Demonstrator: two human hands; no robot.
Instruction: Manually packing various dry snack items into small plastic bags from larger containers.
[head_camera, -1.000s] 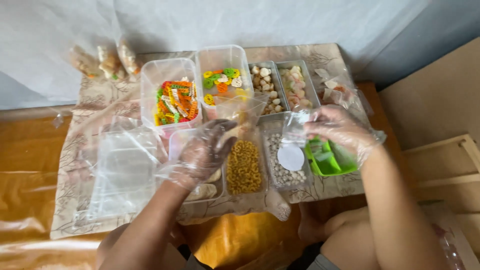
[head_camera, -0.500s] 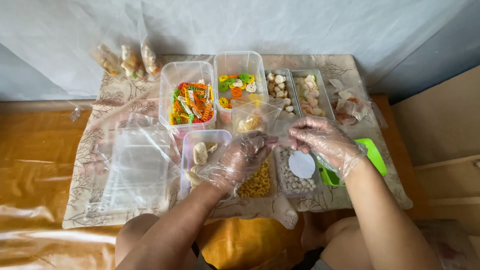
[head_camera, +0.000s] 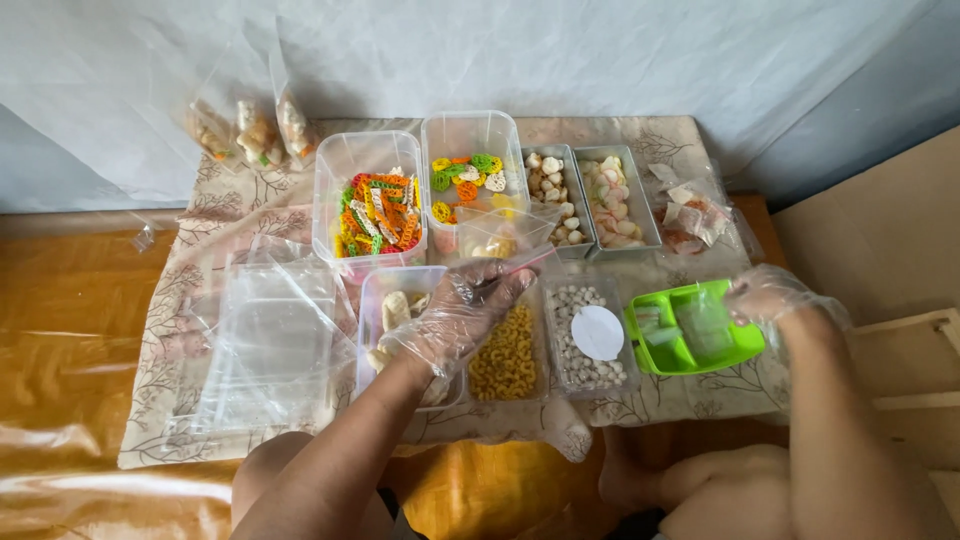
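My left hand (head_camera: 455, 315) pinches the clear bag (head_camera: 497, 232) upright above the snack tubs, mouth open for filling; my right hand (head_camera: 765, 297) grasps the green tray (head_camera: 695, 330) rim, steadying it on the surface (head_camera: 700, 392)

Soft, even daylight fills the scene, bright without harsh shadows. Glare streaks the clear plastic sheets (head_camera: 270, 340) to the left of the gloved left hand (head_camera: 455, 315), and the glossy orange floor (head_camera: 60, 310) beyond them shines. The gloved right hand (head_camera: 765, 295) is slightly motion-blurred. Focus is moderate throughout; edges bow a little from the wide lens.
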